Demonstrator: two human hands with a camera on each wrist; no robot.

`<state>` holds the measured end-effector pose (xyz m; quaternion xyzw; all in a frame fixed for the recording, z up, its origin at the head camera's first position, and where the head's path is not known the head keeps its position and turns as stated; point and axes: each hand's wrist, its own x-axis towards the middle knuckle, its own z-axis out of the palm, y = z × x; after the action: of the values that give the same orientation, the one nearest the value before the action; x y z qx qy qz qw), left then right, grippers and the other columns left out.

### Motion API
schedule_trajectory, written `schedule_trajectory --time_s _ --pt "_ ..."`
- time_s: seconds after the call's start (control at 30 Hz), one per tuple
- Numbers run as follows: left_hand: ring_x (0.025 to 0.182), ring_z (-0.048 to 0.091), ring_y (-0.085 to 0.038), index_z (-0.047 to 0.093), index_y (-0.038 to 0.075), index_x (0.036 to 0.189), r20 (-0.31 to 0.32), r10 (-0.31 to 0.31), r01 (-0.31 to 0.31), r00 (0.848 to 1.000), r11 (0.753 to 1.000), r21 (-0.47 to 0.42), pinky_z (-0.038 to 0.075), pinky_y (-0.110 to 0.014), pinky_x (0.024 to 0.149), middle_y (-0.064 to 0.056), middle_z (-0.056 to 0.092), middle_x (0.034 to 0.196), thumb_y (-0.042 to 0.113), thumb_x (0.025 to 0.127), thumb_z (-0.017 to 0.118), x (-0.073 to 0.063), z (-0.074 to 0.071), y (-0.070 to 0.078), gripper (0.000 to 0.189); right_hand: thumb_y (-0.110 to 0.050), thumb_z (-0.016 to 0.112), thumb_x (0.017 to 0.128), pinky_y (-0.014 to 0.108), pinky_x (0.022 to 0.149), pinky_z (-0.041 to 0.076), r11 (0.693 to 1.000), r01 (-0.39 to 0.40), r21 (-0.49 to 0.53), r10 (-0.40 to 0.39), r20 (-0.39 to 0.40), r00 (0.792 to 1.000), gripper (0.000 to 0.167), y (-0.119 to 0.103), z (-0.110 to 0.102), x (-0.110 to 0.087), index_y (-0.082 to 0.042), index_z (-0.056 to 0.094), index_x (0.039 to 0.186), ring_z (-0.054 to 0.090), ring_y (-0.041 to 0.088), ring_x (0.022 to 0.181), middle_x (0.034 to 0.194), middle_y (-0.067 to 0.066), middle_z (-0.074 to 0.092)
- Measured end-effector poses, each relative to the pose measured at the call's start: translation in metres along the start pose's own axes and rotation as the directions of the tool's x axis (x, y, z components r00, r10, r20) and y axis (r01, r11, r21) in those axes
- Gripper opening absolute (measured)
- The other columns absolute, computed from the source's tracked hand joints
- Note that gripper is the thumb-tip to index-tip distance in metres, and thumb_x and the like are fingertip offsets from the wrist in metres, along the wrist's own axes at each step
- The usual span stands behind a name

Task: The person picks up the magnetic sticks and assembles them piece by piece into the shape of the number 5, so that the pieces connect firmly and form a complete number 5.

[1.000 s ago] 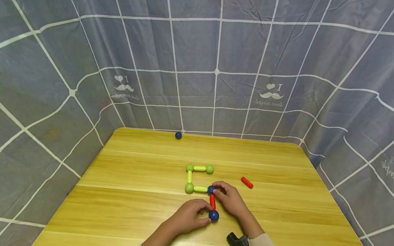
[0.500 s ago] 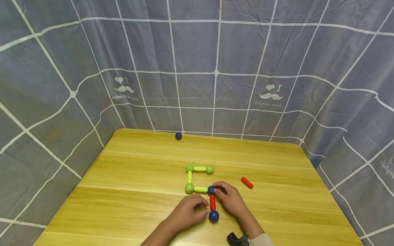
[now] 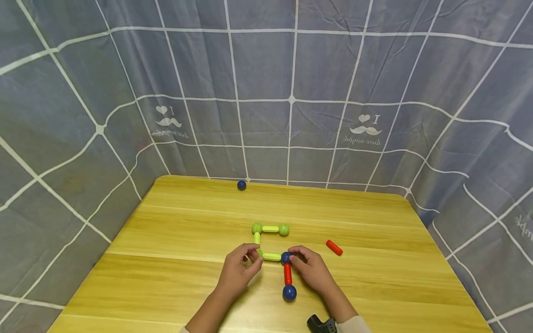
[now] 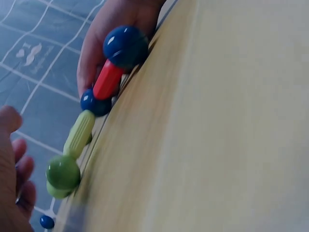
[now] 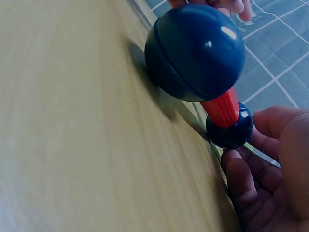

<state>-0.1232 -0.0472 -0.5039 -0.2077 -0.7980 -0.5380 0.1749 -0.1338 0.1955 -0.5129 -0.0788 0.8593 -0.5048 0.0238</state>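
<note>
A chain of plastic balls and rods, like a magnetic building set, lies on the wooden table. My right hand (image 3: 311, 269) holds the middle blue ball (image 5: 229, 126) between thumb and fingers. From that ball a red rod (image 3: 288, 274) runs toward me to a larger-looking blue ball (image 3: 289, 292). A yellow-green rod (image 3: 272, 256) joins it to a green ball (image 4: 63, 173) on the left. My left hand (image 3: 236, 272) is beside this green ball, partly covering it in the head view. The left wrist view shows these fingers apart from the ball, loosely bent and holding nothing.
Further back, the chain continues to a green corner ball (image 3: 257, 228), a rod (image 3: 270, 229) and an end ball (image 3: 284, 229). A loose red rod (image 3: 334, 247) lies at the right. One blue ball (image 3: 241, 185) sits near the far edge, before a grey curtain (image 3: 266, 120).
My left hand has let go of the near blue ball and red rod and moved left and forward to the green corner ball. My right hand has stayed at the middle blue ball.
</note>
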Motion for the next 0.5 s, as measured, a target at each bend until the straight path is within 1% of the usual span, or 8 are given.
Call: schedule_trajectory --time_s 0.07,0.13,0.17,0.23,0.3,0.4,0.5 --pt "0.083 0.062 -0.02 0.068 0.002 0.109 -0.086 -0.005 0.007 0.996 1.0 0.018 0.052 -0.034 0.07 -0.001 0.065 0.091 0.002 0.082 0.079 0.002 -0.003 -0.003 0.029 -0.027 0.062 0.099 0.043 0.091 0.048 1.0 0.002 0.007 -0.002 0.003 1.0 0.022 0.0 0.0 0.0 -0.014 0.069 0.115 0.061 0.018 0.101 0.105 -0.004 0.069" --pt "0.09 0.061 -0.026 0.068 0.002 0.11 -0.148 -0.04 0.045 0.988 0.999 0.029 0.052 -0.038 0.073 -0.007 0.065 0.097 0.002 0.081 0.081 0.004 -0.007 -0.006 0.032 -0.027 0.062 0.099 0.042 0.091 0.048 1.0 0.001 0.006 -0.001 0.005 1.0 0.022 0.0 -0.001 0.0 -0.014 0.069 0.115 0.061 0.017 0.101 0.105 -0.004 0.069" --pt "0.094 0.061 -0.028 0.068 0.002 0.11 -0.17 -0.062 0.068 0.984 0.997 0.031 0.051 -0.04 0.074 -0.008 0.064 0.101 0.002 0.08 0.081 0.005 -0.008 -0.008 0.033 -0.027 0.062 0.099 0.042 0.091 0.048 1.0 -0.003 0.008 0.003 0.006 1.0 0.022 0.0 -0.001 0.0 -0.015 0.069 0.115 0.061 0.017 0.101 0.104 -0.004 0.069" --pt "0.1 0.059 -0.031 0.068 0.002 0.112 -0.189 -0.113 0.121 0.975 0.992 0.029 0.05 -0.044 0.078 -0.009 0.062 0.11 0.004 0.08 0.081 0.006 -0.011 -0.01 0.035 -0.026 0.062 0.099 0.042 0.09 0.048 1.0 -0.005 0.017 0.005 0.006 1.0 0.022 -0.001 -0.001 0.0 -0.014 0.069 0.115 0.061 0.017 0.1 0.104 -0.004 0.069" --pt "0.106 0.057 -0.032 0.068 0.002 0.115 -0.18 -0.174 0.181 0.968 0.983 0.023 0.05 -0.046 0.081 -0.007 0.059 0.117 0.005 0.081 0.081 0.006 -0.012 -0.01 0.037 -0.025 0.063 0.099 0.042 0.089 0.048 1.0 -0.008 0.028 0.007 0.005 1.0 0.021 -0.002 0.0 -0.001 -0.014 0.069 0.115 0.06 0.017 0.099 0.104 -0.003 0.069" --pt "0.111 0.055 -0.03 0.066 0.004 0.121 -0.135 -0.254 0.259 0.958 0.966 0.018 0.05 -0.047 0.085 -0.005 0.055 0.124 0.008 0.083 0.08 0.006 -0.012 -0.012 0.041 -0.026 0.062 0.099 0.041 0.089 0.048 0.999 -0.01 0.03 0.01 0.004 1.0 0.021 -0.003 0.0 -0.001 -0.014 0.069 0.115 0.06 0.017 0.099 0.104 -0.003 0.069" --pt "0.113 0.055 -0.03 0.063 0.005 0.127 -0.092 -0.304 0.307 0.948 0.951 0.029 0.051 -0.047 0.087 -0.007 0.054 0.128 0.01 0.084 0.079 0.005 -0.01 -0.014 0.046 -0.026 0.061 0.099 0.042 0.09 0.048 1.0 -0.003 0.01 0.003 0.003 1.0 0.021 -0.002 0.0 -0.001 -0.015 0.069 0.115 0.061 0.017 0.1 0.104 -0.004 0.068"
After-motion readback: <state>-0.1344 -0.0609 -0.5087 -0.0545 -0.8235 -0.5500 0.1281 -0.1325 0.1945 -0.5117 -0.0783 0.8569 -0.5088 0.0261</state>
